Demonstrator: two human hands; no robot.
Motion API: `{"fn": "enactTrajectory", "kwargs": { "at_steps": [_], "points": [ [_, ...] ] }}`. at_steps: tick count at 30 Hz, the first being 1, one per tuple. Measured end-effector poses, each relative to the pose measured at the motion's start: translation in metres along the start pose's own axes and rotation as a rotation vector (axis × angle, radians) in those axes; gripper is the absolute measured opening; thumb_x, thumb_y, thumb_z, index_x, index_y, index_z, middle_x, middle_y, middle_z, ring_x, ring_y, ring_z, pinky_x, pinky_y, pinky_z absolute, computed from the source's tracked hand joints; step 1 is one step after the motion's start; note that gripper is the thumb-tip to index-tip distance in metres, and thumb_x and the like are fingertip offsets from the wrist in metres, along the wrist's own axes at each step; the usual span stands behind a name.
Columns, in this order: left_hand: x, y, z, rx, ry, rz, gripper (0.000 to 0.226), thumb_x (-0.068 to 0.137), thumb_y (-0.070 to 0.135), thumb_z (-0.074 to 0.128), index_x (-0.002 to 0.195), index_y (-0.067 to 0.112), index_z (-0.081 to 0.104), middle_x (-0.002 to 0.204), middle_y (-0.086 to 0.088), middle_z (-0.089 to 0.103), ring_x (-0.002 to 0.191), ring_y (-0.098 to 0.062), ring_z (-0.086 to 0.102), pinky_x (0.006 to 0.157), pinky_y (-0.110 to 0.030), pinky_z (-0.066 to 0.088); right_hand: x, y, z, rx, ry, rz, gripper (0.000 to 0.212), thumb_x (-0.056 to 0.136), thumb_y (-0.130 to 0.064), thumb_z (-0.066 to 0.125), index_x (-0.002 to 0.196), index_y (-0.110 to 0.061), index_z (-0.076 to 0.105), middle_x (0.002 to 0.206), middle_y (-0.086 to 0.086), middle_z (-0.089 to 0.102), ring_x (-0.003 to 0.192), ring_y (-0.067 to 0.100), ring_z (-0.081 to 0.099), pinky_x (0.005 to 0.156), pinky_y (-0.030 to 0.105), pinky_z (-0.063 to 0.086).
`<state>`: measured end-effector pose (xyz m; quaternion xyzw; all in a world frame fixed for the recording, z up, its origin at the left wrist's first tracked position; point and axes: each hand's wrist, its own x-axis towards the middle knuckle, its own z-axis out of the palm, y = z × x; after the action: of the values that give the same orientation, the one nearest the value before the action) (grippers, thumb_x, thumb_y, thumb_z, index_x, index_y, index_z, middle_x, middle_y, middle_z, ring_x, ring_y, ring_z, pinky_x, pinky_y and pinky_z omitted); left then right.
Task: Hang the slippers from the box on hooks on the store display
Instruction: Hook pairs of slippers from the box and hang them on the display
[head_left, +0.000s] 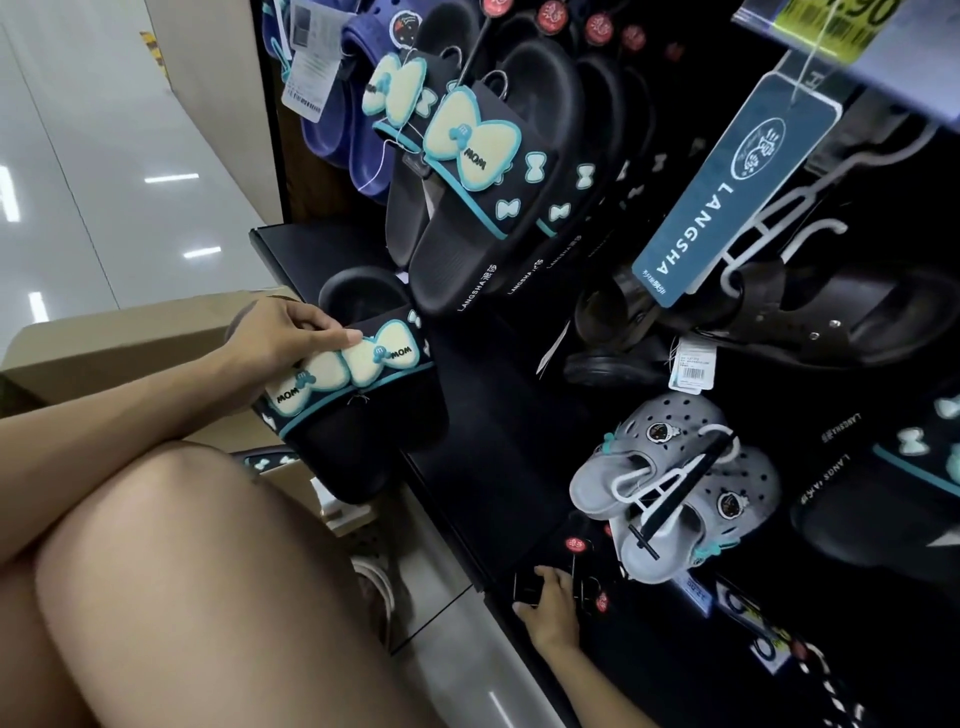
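Observation:
My left hand (280, 338) grips a pair of black slippers (363, 415) with cream and teal bows, held just above the open cardboard box (130, 343) at the left. My right hand (550, 608) reaches low on the dark display and its fingers curl round a small black hanger piece (527, 587) near red round tags. More black bow slippers (467, 171) hang on hooks on the upper display.
Grey clogs (675, 493) on a white hanger hang right of my right hand. Brown sandals (779, 322) and a blue LANGSHA tag (727, 192) hang above them. Navy clogs (353, 104) hang at top left. My bare knees fill the lower left.

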<state>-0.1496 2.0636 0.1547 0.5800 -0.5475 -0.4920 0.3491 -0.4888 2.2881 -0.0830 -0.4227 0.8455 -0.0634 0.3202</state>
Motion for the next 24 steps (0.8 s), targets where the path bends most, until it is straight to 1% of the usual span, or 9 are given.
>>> {"fn": "enactTrajectory", "kwargs": {
  "at_steps": [3, 5, 7, 9, 12, 14, 17, 20, 24],
  "points": [
    [0.001, -0.001, 0.001, 0.052, 0.010, 0.005, 0.033, 0.069, 0.037, 0.085, 0.082, 0.008, 0.077, 0.061, -0.002, 0.067, 0.051, -0.009, 0.057, 0.049, -0.019, 0.045, 0.006, -0.009, 0.003, 0.026, -0.010, -0.027, 0.065, 0.092, -0.014, 0.069, 0.149, -0.010, 0.038, 0.154, 0.005, 0.031, 0.139, 0.021, 0.041, 0.110, 0.022, 0.033],
    [0.003, -0.002, 0.002, 0.084, 0.022, 0.008, 0.028, 0.074, 0.033, 0.084, 0.083, 0.007, 0.076, 0.057, 0.002, 0.065, 0.044, -0.002, 0.055, 0.043, -0.012, 0.042, 0.009, -0.014, 0.005, 0.070, 0.004, -0.033, 0.063, 0.092, -0.011, 0.069, 0.148, -0.010, 0.042, 0.153, 0.006, 0.034, 0.137, 0.023, 0.045, 0.110, 0.025, 0.036],
    [0.005, -0.004, 0.003, 0.110, 0.037, 0.024, 0.027, 0.076, 0.032, 0.083, 0.082, 0.007, 0.075, 0.054, 0.003, 0.062, 0.040, 0.000, 0.050, 0.041, -0.009, 0.037, 0.011, -0.018, 0.006, 0.142, 0.054, -0.024, 0.054, 0.091, -0.006, 0.068, 0.142, -0.010, 0.051, 0.148, 0.009, 0.043, 0.127, 0.024, 0.055, 0.106, 0.028, 0.045],
    [0.006, -0.004, 0.004, 0.110, 0.047, 0.030, 0.025, 0.077, 0.030, 0.083, 0.081, 0.007, 0.074, 0.047, 0.009, 0.057, 0.038, 0.000, 0.047, 0.039, -0.008, 0.033, 0.012, -0.020, 0.004, 0.189, 0.110, -0.022, 0.044, 0.091, -0.002, 0.066, 0.134, -0.011, 0.059, 0.141, 0.008, 0.052, 0.115, 0.022, 0.061, 0.096, 0.027, 0.049],
    [0.007, -0.004, 0.004, 0.113, 0.049, 0.032, 0.023, 0.077, 0.029, 0.082, 0.081, 0.008, 0.074, 0.043, 0.011, 0.056, 0.039, 0.001, 0.049, 0.039, -0.007, 0.034, 0.012, -0.022, -0.001, 0.208, 0.151, -0.062, 0.037, 0.093, -0.001, 0.063, 0.127, -0.012, 0.065, 0.132, 0.005, 0.059, 0.100, 0.014, 0.058, 0.086, 0.019, 0.047],
    [0.007, -0.005, 0.003, 0.111, 0.047, 0.029, 0.023, 0.077, 0.030, 0.082, 0.081, 0.009, 0.074, 0.047, 0.010, 0.058, 0.039, 0.001, 0.050, 0.039, -0.008, 0.035, 0.012, -0.024, -0.002, 0.193, 0.151, -0.095, 0.035, 0.093, 0.000, 0.063, 0.126, -0.012, 0.066, 0.129, 0.002, 0.060, 0.096, 0.009, 0.054, 0.083, 0.016, 0.044],
    [0.007, -0.006, 0.003, 0.129, 0.046, 0.035, 0.026, 0.075, 0.034, 0.083, 0.080, 0.010, 0.074, 0.054, 0.004, 0.060, 0.041, 0.000, 0.048, 0.040, -0.010, 0.035, 0.014, -0.023, -0.002, 0.167, 0.124, -0.131, 0.032, 0.093, -0.001, 0.063, 0.122, -0.012, 0.069, 0.125, 0.001, 0.064, 0.094, 0.007, 0.059, 0.083, 0.016, 0.048],
    [0.006, -0.005, 0.002, 0.131, 0.047, 0.038, 0.026, 0.075, 0.034, 0.084, 0.078, 0.010, 0.074, 0.055, 0.002, 0.061, 0.041, 0.000, 0.048, 0.041, -0.010, 0.036, 0.018, -0.024, 0.000, 0.121, 0.074, -0.150, 0.031, 0.093, -0.003, 0.064, 0.121, -0.015, 0.070, 0.122, 0.000, 0.066, 0.094, 0.006, 0.060, 0.081, 0.012, 0.048],
    [0.005, -0.006, 0.002, 0.116, 0.041, 0.026, 0.030, 0.074, 0.035, 0.084, 0.083, 0.008, 0.075, 0.066, -0.006, 0.065, 0.052, -0.011, 0.053, 0.050, -0.020, 0.041, 0.023, -0.030, -0.001, 0.078, 0.001, -0.161, 0.038, 0.095, -0.008, 0.063, 0.132, -0.018, 0.062, 0.127, 0.005, 0.064, 0.112, 0.014, 0.061, 0.094, 0.021, 0.050]
  ]
}}
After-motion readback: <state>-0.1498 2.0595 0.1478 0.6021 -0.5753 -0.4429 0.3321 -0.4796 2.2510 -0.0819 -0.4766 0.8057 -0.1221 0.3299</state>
